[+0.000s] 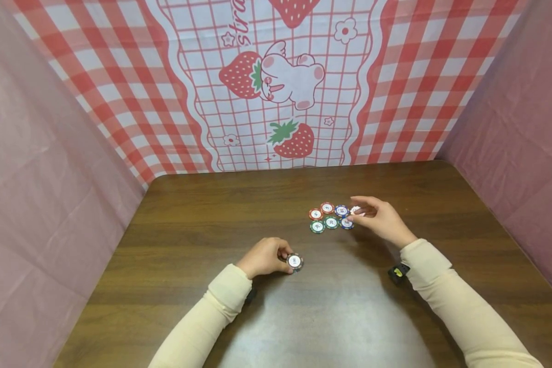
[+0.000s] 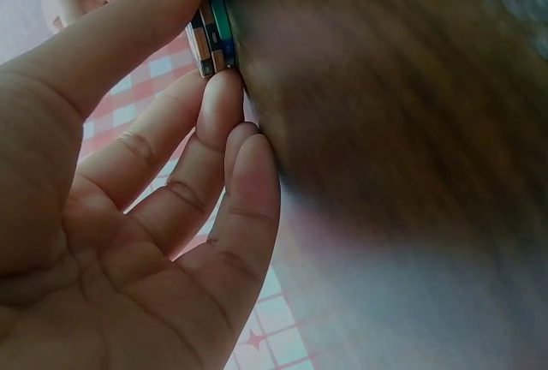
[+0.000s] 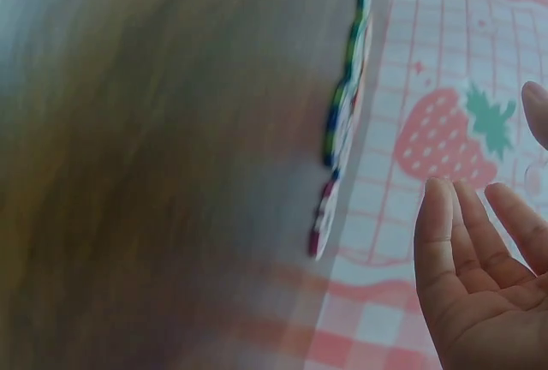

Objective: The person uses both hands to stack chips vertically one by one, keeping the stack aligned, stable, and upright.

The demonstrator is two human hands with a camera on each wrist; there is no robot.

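Nearest, we pinch a chip stack (image 1: pixel 295 261), its top marked 100, in our left hand (image 1: pixel 267 257) at the bench (image 1: pixel 188 220). Beyond, our right hand (image 1: pixel 383 222) reaches, fingers loosely extended, near a pink-edged chip (image 1: pixel 356 210) beside six red, green and blue chips (image 1: pixel 331 222). Checked cloth (image 1: pixel 414 87) hangs behind.
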